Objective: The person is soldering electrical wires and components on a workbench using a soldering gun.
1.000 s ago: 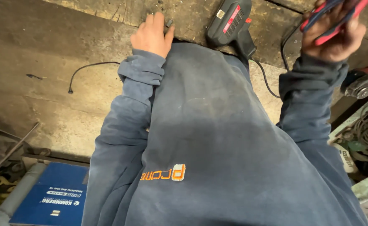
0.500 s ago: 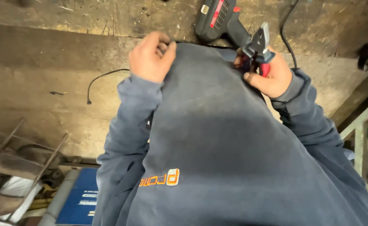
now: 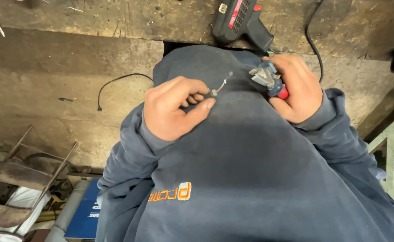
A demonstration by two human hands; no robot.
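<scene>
Against the sweatshirt, left hand grip pinches small wire; right hand grip clamps pliers just beside.

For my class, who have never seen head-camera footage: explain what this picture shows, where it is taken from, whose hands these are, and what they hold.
The picture comes from a camera worn on a person's head, looking down over their dark blue sweatshirt. Both hands are their own. The left hand pinches a short thin wire with a small metal end. The right hand holds pliers with a red handle, jaws pointing toward the wire but apart from it. Beyond, on the worn workbench, lies a black, gun-shaped power tool with its cable.
</scene>
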